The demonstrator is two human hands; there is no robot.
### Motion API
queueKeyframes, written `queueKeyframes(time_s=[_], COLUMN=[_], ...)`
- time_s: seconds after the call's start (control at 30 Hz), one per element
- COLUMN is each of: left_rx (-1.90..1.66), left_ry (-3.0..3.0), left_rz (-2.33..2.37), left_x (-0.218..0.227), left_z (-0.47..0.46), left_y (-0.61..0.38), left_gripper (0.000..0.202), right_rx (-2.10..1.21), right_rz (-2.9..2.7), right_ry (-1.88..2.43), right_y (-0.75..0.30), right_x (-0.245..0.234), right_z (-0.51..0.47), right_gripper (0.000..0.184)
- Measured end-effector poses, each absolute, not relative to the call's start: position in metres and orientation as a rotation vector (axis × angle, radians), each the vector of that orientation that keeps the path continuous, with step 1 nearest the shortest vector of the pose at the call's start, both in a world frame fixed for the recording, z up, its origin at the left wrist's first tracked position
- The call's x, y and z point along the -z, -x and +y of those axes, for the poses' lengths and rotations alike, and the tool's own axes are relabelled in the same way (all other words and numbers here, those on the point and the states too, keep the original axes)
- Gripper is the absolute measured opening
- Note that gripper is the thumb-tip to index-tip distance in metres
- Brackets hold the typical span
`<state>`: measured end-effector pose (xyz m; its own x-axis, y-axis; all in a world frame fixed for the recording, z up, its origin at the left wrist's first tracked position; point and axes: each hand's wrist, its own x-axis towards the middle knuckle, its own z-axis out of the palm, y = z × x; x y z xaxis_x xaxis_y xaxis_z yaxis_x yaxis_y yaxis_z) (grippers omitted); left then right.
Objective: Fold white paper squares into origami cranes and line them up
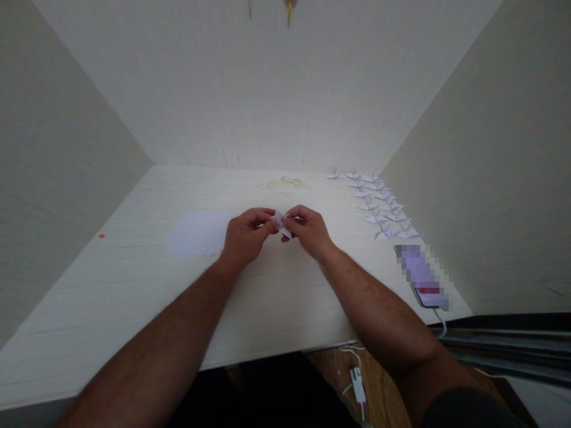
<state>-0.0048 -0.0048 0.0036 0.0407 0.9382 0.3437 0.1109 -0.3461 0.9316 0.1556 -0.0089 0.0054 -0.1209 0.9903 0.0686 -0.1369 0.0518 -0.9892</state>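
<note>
Between my two hands, near the middle of the white table, is a small folded piece of white paper (pixel 279 217). My left hand (pixel 250 235) pinches its left side between thumb and fingers. On the other side my right hand (pixel 308 229) grips it the same way, with a paper corner showing below the fingertips. The fingers cover much of the paper, so its exact folded form is hidden. Beside my left wrist lies white paper (pixel 198 233), flat on the table.
Several folded paper cranes (pixel 379 205) stand in rows at the back right, by the side wall. Nearer me on the right lies a phone (pixel 419 276) with a white cable (pixel 441 324). A power strip (pixel 357 385) is on the floor below the table's front edge.
</note>
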Motion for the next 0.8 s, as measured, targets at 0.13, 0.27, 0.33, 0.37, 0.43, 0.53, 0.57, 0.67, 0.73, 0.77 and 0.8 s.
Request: queueKeyframes(time_s=[0.13,0.27,0.33,0.37,0.43,0.53,0.57,0.67,0.73,0.77,0.8], left_rx=[-1.406,-1.389,-1.378,-1.381,-1.389,-1.426,-1.44,-1.475,-1.495,-1.508,-1.523], left_ry=[-1.551,-1.616,-1.646,-1.657,-1.674,-1.677,-1.673,-1.674,-1.691,-1.706,-1.73], left_rz=[1.048,1.088,1.155,1.187,1.222,1.216,1.208,1.199,1.209,1.215,1.218], left_x=[-0.005,-0.007,-0.009,-0.01,-0.012,-0.013,-0.013,-0.013,-0.013,-0.012,-0.012], left_z=[-0.008,-0.012,-0.014,-0.014,-0.015,-0.016,-0.016,-0.017,-0.017,-0.017,-0.017], left_y=[0.003,0.001,0.001,0.001,0.001,0.001,0.001,-0.001,-0.002,-0.002,-0.002], left_gripper=[0.01,0.009,0.008,0.008,0.006,0.006,0.006,0.006,0.005,0.005,0.006], right_rx=[-1.359,-1.343,-1.328,-1.327,-1.337,-1.362,-1.367,-1.376,-1.39,-1.398,-1.397], right_rz=[-1.133,-1.172,-1.177,-1.174,-1.162,-1.123,-1.104,-1.03,-0.985,-0.969,-0.96], right_ry=[0.992,0.99,0.987,0.979,0.959,0.951,0.948,0.905,0.87,0.862,0.862], right_y=[-0.154,-0.152,-0.152,-0.152,-0.152,-0.152,-0.152,-0.151,-0.15,-0.149,-0.149], right_x=[-0.008,-0.005,-0.004,-0.004,-0.005,-0.005,-0.004,-0.003,-0.003,-0.004,-0.004], right_z=[-0.011,-0.012,-0.012,-0.012,-0.011,-0.011,-0.011,-0.01,-0.011,-0.011,-0.011], right_gripper=[0.032,0.033,0.033,0.032,0.032,0.031,0.031,0.032,0.032,0.031,0.032])
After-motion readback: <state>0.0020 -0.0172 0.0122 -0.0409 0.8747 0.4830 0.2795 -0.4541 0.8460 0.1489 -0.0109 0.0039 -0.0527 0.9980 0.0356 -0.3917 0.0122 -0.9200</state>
